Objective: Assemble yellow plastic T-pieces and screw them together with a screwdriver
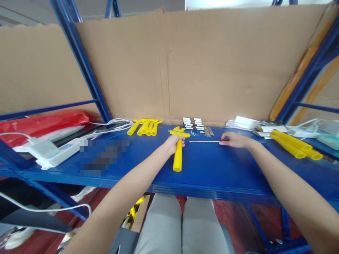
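My left hand [173,142] is closed around the neck of a yellow T-shaped scraper [177,158], its wide head away from me and its hollow handle end toward me. To the right, my right hand [234,139] grips the reddish handle of a screwdriver [205,141]. The long metal shaft points left along the blue shelf, its tip close to the scraper. Small light-coloured parts [194,133], too tiny to name, lie just beyond the shaft. Beside them are flat grey-brown strips [208,131] and a stack of small white packets [193,123].
Several yellow T-shaped handles [145,127] stand in a row at the back left. Yellow tubular pieces [291,144] lie at the right by white boxes [246,122]. A white power strip [63,151] and cables are at left. Cardboard [212,63] walls the back; blue posts [82,60] flank it.
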Available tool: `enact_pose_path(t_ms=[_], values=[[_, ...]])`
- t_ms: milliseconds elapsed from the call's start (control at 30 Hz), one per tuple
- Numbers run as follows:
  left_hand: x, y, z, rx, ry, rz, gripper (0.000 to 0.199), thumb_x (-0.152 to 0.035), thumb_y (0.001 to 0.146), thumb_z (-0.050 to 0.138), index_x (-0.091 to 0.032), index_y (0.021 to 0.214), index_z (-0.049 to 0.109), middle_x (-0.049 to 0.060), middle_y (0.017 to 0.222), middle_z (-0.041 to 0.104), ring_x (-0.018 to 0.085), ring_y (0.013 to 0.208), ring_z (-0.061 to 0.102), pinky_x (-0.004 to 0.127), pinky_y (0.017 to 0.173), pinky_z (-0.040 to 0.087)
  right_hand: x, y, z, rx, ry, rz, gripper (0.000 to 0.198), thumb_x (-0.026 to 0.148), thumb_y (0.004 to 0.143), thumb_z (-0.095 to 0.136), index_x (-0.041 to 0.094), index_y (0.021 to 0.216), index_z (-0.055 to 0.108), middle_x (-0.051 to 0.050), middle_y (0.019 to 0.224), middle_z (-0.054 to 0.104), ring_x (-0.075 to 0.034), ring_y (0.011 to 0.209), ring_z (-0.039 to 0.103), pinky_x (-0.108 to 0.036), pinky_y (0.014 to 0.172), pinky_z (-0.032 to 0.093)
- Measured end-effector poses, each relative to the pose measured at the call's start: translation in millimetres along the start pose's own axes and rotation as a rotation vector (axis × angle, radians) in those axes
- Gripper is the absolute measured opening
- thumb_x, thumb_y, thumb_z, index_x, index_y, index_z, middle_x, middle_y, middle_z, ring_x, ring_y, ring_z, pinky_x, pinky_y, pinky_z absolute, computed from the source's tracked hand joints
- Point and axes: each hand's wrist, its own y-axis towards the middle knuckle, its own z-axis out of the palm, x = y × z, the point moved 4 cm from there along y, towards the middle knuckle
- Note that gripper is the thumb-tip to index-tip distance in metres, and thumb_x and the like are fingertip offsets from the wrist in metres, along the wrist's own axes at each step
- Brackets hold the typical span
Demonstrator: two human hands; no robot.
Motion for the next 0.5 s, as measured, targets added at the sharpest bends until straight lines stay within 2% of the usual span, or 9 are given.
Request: enact_pose_path(t_ms=[67,167,333,500], values=[[1,2,-1,-0.002,0.012,0.001,0.021,0.002,0.084,0.05,-0.019,0.08,0.048,-0.003,0.061,0.048,0.007,0.044,0.042,0.016,0.042,0.037,-5,0,-2,0.008,0.035,0.066,0.024,0.046,0.083,0.056,0.023,0.08,0.064,-0.005,0.082,0.07,-0.025,0.081,0.065,-0.043,0.084,0.048],[2,5,-2,0.013,0.022,-0.003,0.022,0.002,0.083,0.051,-0.02,0.079,0.047,-0.003,0.059,0.048,0.007,0.043,0.04,0.016,0.042,0.036,-5,0,-11,-0.087,0.06,0.103,0.019,0.039,0.083,0.054,0.022,0.085,0.061,-0.008,0.085,0.07,-0.026,0.082,0.064,-0.043,0.083,0.047],[3,9,-4,0.03,0.034,0.006,0.023,0.0,0.079,0.06,-0.019,0.078,0.048,-0.003,0.058,0.049,0.008,0.044,0.042,0.016,0.041,0.035,15,-1,-24,-0.207,0.05,-0.043,0.014,0.035,0.084,0.052,0.022,0.087,0.057,-0.01,0.083,0.068,-0.023,0.072,0.061,-0.033,0.067,0.044],[3,7,-4,0.006,0.052,0.012,0.021,0.0,0.081,0.056,-0.02,0.08,0.049,-0.004,0.057,0.048,0.008,0.043,0.043,0.016,0.039,0.036,33,-4,-29,-0.193,-0.094,-0.09,0.01,0.031,0.086,0.05,0.023,0.084,0.054,-0.009,0.081,0.067,-0.024,0.074,0.062,-0.032,0.066,0.039]])
